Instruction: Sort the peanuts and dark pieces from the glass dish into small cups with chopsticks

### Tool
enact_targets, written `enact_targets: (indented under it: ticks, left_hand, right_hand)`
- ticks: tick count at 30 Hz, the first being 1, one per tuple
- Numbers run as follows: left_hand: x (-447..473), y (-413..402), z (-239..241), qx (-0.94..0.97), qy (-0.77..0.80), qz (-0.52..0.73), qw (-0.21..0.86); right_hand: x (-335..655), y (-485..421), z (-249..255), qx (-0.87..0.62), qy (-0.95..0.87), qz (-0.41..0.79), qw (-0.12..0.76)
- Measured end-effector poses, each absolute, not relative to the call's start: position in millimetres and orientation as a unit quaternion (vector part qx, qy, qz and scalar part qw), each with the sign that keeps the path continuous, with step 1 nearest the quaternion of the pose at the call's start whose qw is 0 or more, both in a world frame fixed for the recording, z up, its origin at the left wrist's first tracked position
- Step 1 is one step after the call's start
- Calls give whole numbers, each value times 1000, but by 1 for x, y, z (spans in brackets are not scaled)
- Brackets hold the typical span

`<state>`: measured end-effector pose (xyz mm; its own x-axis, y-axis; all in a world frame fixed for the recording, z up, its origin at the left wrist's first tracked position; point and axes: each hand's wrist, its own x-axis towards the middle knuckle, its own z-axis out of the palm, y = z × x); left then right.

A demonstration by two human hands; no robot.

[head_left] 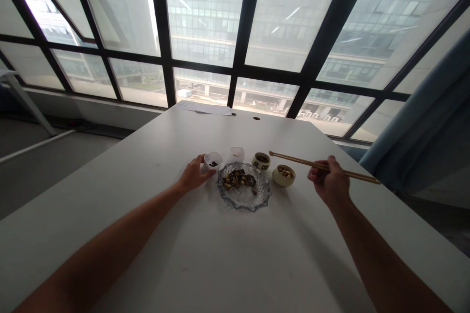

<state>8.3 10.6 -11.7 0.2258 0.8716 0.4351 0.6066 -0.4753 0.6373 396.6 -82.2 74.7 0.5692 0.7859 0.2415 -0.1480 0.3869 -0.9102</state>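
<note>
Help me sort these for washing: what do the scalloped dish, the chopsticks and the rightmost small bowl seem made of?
Scalloped dish: likely clear glass, perhaps plastic; glossy and see-through.
Chopsticks: probably smooth wood or bamboo, from their tan colour.
Rightmost small bowl: likely ceramic, from its rounded cream wall; whether it is glazed is unclear.

The left forearm (121, 234) reaches in from the lower left corner, bare and slanting up and forward to a nearly straight wrist (180, 188). The left hand (194, 174) is curved, with the thumb (208, 174) on the near side and the fingers (199, 158) on the far side, set in a pinch. From the lower right, the bare right forearm (382, 249) angles up and inward. The right hand (332, 183) is raised, its fingers (316, 176) curled inward and its thumb (333, 162) pointing upward. The two hands are well apart.
</note>
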Motion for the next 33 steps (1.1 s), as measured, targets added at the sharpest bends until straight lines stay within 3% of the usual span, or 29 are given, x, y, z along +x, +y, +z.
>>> enact_targets:
  ticks: [3, 6, 11, 14, 24, 29, 33]
  left_hand:
    - [8, 13, -13, 760, 494, 386, 173]
    - [9, 15, -10, 738, 516, 399, 170]
    - [25, 15, 16, 769, 495, 396, 84]
    - [48, 22, 34, 809, 459, 362, 64]
    - [116, 81, 50, 838, 482, 199, 157]
    - [109, 81, 45, 860, 417, 274, 107]
    - [100, 75, 42, 875, 346, 337, 43]
  right_hand:
    - [385, -85, 77, -454, -381, 292, 751]
    - [374, -98, 78, -475, -450, 195, 730]
    - [366, -119, 77, -478, -698, -10, 534]
    - [363, -121, 78, -458, -734, -44, 499]
    - [347, -123, 84, -474, -669, 17, 572]
    - [340, -105, 81, -487, -479, 162, 712]
    - [341, -98, 79, -473, -418, 210, 747]
